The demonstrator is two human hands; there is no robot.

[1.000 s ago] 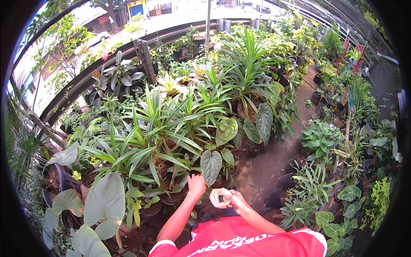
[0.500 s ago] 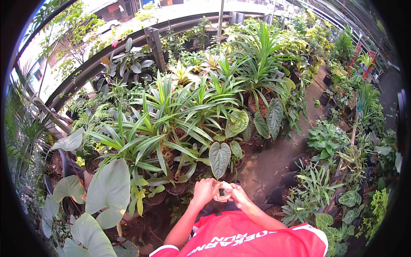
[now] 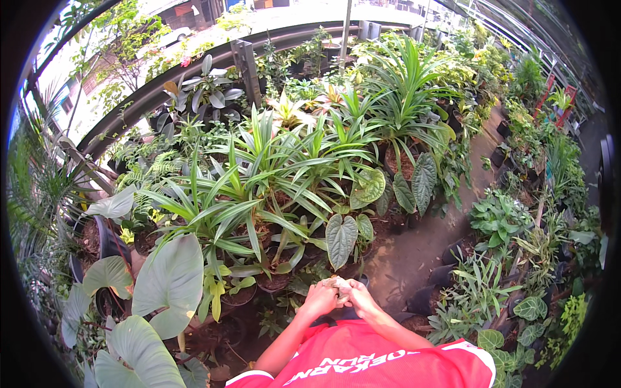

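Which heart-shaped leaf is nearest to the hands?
The veined leaf pictured just above the left hand and right hand; the other heart-shaped leaves are farther up or aside.

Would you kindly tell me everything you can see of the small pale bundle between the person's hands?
The small pale bundle is whitish to beige, crumpled and soft-looking, perhaps thin plastic. It is held between the left hand and the right hand, whose fingers partly cover it. It sits just in front of the red shirt, clear of the ground. Whether it contains anything cannot be made out.
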